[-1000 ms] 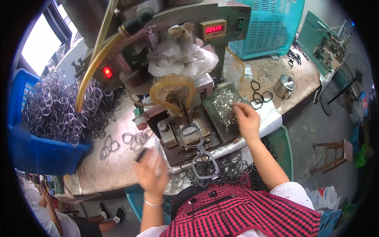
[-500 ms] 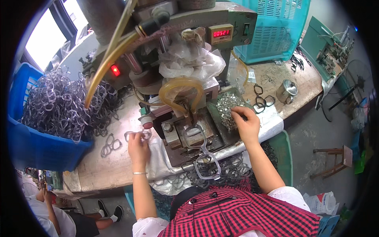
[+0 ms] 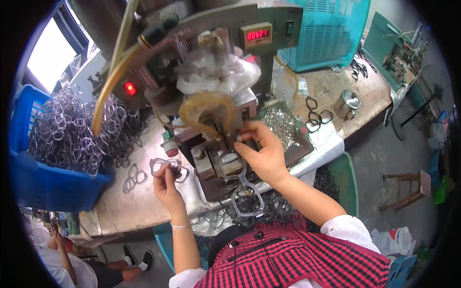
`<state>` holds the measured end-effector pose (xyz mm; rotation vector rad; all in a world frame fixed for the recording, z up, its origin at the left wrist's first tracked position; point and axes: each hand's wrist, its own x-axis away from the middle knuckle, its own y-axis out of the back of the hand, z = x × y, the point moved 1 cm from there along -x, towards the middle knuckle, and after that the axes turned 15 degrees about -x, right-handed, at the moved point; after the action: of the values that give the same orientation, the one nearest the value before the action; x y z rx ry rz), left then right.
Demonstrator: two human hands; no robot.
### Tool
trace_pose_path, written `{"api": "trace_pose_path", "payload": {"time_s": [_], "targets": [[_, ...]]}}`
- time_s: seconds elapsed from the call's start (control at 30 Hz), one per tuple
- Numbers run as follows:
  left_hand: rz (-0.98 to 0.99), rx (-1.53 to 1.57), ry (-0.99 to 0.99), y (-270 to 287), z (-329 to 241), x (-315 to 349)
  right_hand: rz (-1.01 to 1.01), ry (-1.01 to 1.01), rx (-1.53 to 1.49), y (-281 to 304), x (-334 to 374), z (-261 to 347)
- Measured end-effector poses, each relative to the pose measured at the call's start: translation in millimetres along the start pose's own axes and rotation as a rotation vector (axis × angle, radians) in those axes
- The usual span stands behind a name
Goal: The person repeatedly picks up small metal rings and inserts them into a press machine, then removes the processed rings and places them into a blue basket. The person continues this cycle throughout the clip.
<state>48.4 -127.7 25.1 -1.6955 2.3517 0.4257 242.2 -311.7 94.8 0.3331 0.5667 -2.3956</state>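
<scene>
Pinching an eyeglass frame [image 3: 152, 166] is the left hand [image 3: 168, 189]; the right hand [image 3: 263, 156] curls at the press [image 3: 211, 24], its hold unclear.

A pinkish-red and black checked apron [image 3: 307, 254] is worn over a white short-sleeved top [image 3: 353, 235], flecked by a few small dark spots. Small, dark, round fastenings [image 3: 260, 235] are set on the checked cloth. The left wrist [image 3: 179, 218] is circled by a thin, pale bracelet [image 3: 181, 225].
</scene>
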Motion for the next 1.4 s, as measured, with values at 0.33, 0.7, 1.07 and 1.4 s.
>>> {"api": "trace_pose_path", "payload": {"time_s": [0.33, 0.7, 1.07, 1.4], "targets": [[-0.015, 0.114, -0.811, -12, -154, 24, -0.015, -0.226, -0.249, -24, 3, 39], [0.500, -0.410, -1.095, -62, -131, 28, 0.000, 0.162, 1.031, 120, -3, -36], [0.442, -0.433, -0.985, -58, -123, 44, 0.334, 0.421, 1.246, 101, -29, -51], [-0.088, -0.994, -0.539, 19, -66, -36, -0.185, 0.103, 0.541, 101, -13, -21]]}}
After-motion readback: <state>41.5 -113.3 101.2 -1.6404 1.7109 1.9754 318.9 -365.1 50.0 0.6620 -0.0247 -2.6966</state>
